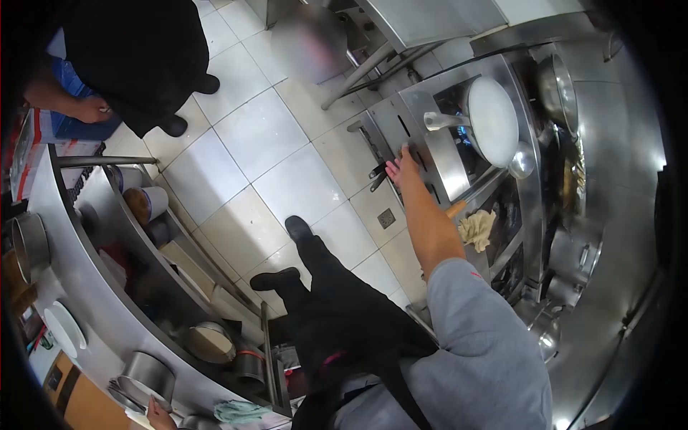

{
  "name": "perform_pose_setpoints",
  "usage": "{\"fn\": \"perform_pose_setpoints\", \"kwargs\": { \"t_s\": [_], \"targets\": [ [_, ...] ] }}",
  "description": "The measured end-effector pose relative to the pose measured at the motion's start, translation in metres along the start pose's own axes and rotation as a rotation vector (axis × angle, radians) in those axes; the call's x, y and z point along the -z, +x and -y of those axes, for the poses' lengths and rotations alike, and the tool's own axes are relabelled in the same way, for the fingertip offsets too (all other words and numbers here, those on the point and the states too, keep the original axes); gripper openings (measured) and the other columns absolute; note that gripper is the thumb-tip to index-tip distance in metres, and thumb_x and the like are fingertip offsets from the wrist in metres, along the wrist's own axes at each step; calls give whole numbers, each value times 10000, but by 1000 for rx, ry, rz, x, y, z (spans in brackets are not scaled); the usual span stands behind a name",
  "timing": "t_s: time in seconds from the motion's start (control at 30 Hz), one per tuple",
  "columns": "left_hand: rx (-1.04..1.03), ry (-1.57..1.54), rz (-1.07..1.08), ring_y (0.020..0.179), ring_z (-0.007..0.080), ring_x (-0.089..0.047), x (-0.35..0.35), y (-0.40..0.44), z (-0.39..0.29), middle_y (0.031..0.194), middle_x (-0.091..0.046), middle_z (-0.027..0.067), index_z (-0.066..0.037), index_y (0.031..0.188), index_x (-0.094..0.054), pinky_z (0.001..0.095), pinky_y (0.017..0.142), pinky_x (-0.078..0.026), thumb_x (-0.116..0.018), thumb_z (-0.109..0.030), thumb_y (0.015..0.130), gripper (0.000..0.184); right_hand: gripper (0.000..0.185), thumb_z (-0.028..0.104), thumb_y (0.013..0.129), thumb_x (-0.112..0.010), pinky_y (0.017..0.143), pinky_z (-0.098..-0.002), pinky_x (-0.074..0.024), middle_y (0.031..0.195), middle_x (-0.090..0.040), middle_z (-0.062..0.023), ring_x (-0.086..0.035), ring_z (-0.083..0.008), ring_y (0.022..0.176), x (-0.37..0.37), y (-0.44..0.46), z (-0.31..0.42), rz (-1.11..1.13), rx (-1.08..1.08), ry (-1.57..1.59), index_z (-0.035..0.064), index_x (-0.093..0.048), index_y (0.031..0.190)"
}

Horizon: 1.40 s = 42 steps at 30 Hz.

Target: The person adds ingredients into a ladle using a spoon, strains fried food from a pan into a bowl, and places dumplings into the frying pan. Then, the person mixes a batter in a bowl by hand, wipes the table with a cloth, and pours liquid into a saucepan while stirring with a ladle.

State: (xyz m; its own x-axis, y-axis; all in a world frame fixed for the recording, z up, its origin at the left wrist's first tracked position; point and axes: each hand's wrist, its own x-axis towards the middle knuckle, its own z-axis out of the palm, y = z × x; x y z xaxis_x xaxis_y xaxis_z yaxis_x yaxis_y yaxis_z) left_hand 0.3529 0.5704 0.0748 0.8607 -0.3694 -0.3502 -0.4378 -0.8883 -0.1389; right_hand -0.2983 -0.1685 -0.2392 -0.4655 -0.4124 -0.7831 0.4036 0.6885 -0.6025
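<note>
My left hand (pixel 159 416), partly cut off at the lower edge, is closed at the handle of a metal pot (pixel 147 376) on the left steel counter. My right arm stretches out to the stove. There my right hand (pixel 403 168) has its fingers apart at the front panel (pixel 394 122), close to black control levers (pixel 377 176); whether it touches one is unclear. Beyond it, a white-coated frying pan (pixel 493 122) sits on a burner with blue flame (pixel 466 137) showing beneath. A metal ladle (pixel 522 160) lies beside the pan.
A crumpled beige cloth (pixel 477 229) lies on the stove. Behind the burners stand a wok (pixel 557 93) and metal pots (pixel 577 247). The left counter (pixel 107 315) holds a white plate (pixel 64 328), with pots on its shelf. Another person in black (pixel 136 57) stands across the tiled floor (pixel 287 136).
</note>
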Motion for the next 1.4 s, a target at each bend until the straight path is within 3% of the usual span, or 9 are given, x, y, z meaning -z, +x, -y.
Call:
{"fn": "perform_pose_setpoints", "kwargs": {
  "t_s": [0.17,0.5,0.87,1.2,1.3,1.37,1.4],
  "targets": [
    [-4,45,-18,1076,355,-624,-2,-1,2,1176,-666,209,-15,1236,-659,397,937,-475,-531,-169,974,330,753,541,812,-757,862,-456,-518,1254,-566,-116,-631,-339,1058,6,7,-3,-4,38,-113,96,-471,1348],
    [28,45,1,1115,352,-606,3,-2,-10,1216,-653,204,-16,1256,-648,383,980,-453,-511,-166,974,347,668,556,845,-715,808,-406,-539,1170,-617,-86,-657,-278,1007,16,13,-5,74,55,-142,81,-521,1273],
    [-12,-15,19,1146,336,-599,-3,4,8,1249,-638,199,-9,1266,-638,378,993,-450,-513,-165,978,350,646,550,942,-580,851,-398,-538,1262,-607,-114,-645,-287,1063,24,11,-8,202,103,-129,58,-445,1339],
    [20,21,16,1137,336,-601,3,1,-5,1230,-648,198,-24,1269,-640,380,996,-447,-498,-188,992,352,705,579,930,-577,835,-409,-541,1254,-609,-116,-648,-278,1024,25,17,-10,209,88,-143,45,-411,1360],
    [45,0,48,1150,338,-595,0,3,-6,1247,-638,210,-8,1267,-636,383,998,-445,-498,-203,990,366,776,604,909,-591,873,-428,-534,1324,-571,-127,-635,-292,1069,32,19,-7,250,56,-155,32,-380,1389],
    [-63,-178,-113,1031,386,-658,-14,5,10,1102,-671,293,72,1148,-669,405,943,-490,-515,-157,900,371,819,602,905,-598,937,-473,-514,1409,-500,-161,-607,-338,1134,34,10,-9,327,75,-141,0,-355,1405],
    [-84,-111,-54,1070,393,-637,-20,8,21,1148,-663,277,84,1206,-631,408,965,-474,-489,-168,945,390,842,585,900,-614,989,-514,-484,1462,-435,-199,-567,-395,1193,39,8,-9,350,49,-116,-32,-340,1403]
  ]
}}
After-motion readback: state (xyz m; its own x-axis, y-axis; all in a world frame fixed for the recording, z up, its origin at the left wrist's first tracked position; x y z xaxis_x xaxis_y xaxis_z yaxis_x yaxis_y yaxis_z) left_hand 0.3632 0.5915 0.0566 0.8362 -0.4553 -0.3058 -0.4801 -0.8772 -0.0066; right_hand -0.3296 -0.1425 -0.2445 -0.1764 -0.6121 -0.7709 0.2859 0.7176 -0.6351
